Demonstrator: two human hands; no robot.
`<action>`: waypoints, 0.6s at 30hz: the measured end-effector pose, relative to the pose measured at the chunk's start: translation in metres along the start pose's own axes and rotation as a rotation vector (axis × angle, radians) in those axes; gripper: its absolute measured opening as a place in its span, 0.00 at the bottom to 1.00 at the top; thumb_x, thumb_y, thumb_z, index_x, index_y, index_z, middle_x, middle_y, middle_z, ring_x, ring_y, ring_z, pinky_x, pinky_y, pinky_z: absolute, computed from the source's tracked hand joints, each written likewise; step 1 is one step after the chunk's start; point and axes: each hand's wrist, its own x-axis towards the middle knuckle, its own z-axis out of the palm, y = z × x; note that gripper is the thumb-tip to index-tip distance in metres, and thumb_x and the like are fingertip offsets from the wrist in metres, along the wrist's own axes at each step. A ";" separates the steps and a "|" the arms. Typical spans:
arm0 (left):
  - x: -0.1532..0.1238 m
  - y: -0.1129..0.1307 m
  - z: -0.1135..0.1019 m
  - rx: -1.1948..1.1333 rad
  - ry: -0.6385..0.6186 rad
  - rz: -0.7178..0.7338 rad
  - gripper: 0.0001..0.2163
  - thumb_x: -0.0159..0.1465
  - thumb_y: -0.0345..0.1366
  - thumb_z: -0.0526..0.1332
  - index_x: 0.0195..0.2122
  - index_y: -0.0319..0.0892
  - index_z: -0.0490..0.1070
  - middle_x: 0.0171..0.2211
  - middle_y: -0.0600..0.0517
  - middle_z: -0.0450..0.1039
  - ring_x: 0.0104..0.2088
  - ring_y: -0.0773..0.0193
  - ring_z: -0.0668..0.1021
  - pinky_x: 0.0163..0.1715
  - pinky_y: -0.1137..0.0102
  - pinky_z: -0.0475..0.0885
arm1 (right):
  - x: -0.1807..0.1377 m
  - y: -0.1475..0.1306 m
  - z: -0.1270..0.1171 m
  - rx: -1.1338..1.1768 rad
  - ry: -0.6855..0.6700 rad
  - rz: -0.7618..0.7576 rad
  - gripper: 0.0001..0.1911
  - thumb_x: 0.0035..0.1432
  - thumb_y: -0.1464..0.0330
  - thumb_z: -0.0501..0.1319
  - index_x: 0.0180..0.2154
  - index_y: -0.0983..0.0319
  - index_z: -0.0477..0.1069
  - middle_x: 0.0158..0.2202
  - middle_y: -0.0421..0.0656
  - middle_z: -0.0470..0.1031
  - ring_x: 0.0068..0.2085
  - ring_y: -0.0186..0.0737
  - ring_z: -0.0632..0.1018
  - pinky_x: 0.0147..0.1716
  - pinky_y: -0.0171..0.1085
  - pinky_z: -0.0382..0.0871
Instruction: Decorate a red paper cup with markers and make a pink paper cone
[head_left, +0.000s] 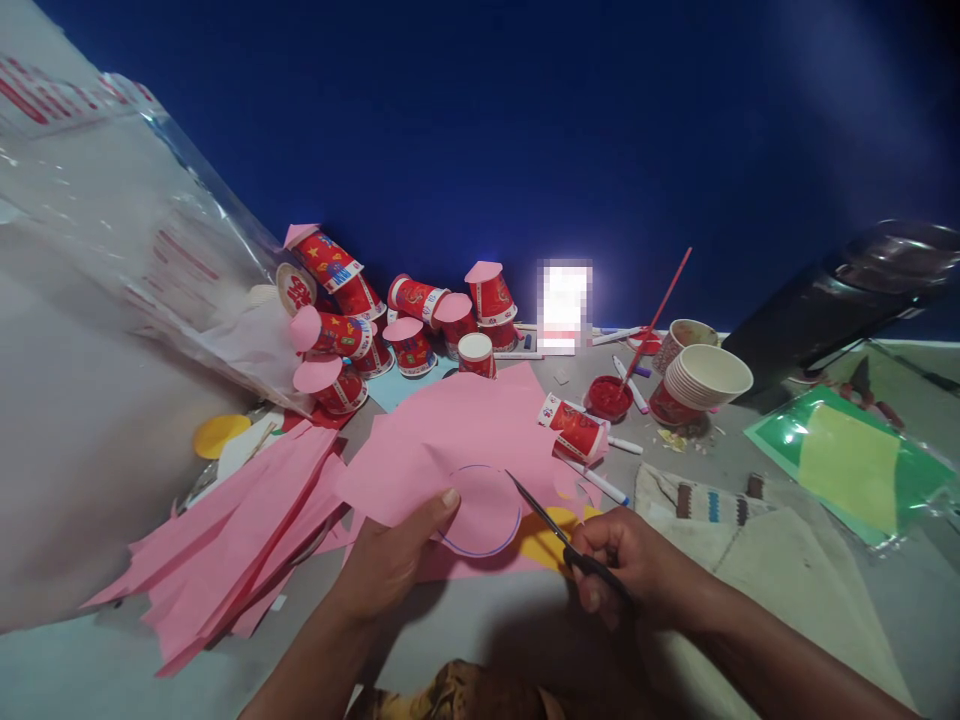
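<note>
A sheet of pink paper [480,500] with a blue circle drawn on it is pinched in my left hand [401,545], the thumb lying on top at the circle's left side. My right hand [622,560] is closed round the handles of dark scissors [544,515]. Their blades point up and left, with the tip at the circle's upper right edge. More pink paper [487,410] lies beneath and behind the held sheet. A piece of yellow paper [547,545] shows behind the blades.
Several red paper cups [412,345] with pink tops stand and lie at the back left. Folded pink paper [247,545] is at left. A jar of red paint [609,398], stacked paper cups [701,380], markers [600,482], a cloth [772,550] and a black bottle [825,300] lie rightward.
</note>
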 end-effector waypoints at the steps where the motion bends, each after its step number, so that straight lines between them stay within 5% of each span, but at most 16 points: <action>1: 0.000 0.001 0.000 -0.005 -0.003 -0.008 0.17 0.51 0.44 0.78 0.40 0.43 0.83 0.39 0.46 0.85 0.43 0.46 0.83 0.50 0.55 0.78 | 0.000 0.000 0.000 0.003 0.000 -0.003 0.27 0.37 0.51 0.81 0.21 0.63 0.71 0.17 0.35 0.73 0.17 0.28 0.70 0.18 0.28 0.58; 18: 0.003 0.009 -0.006 0.057 -0.071 -0.047 0.13 0.49 0.43 0.78 0.32 0.45 0.82 0.34 0.47 0.84 0.41 0.47 0.83 0.46 0.57 0.79 | -0.003 -0.003 -0.004 -0.022 -0.035 0.011 0.24 0.42 0.54 0.79 0.23 0.63 0.72 0.21 0.37 0.77 0.18 0.28 0.71 0.20 0.28 0.63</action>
